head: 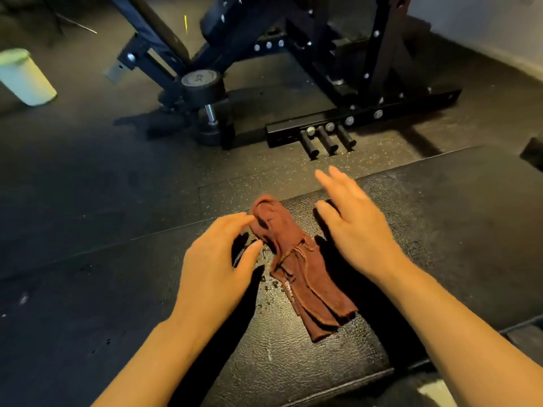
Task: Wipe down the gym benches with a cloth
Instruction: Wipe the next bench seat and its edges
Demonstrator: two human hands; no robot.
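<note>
A rust-brown cloth (296, 265) lies bunched in a long strip on the black padded bench (440, 230), whose surface shows wet specks beside it. My left hand (217, 265) hovers just left of the cloth, fingers relaxed, fingertips close to its upper end. My right hand (352, 224) is spread open just right of the cloth, above the pad, holding nothing.
A black rack frame (367, 118) with three storage pegs (329, 142) stands on the rubber floor beyond the bench. A dumbbell (202, 92) and an inclined bench (164, 30) are behind it. A pale green bin (25, 76) sits far left.
</note>
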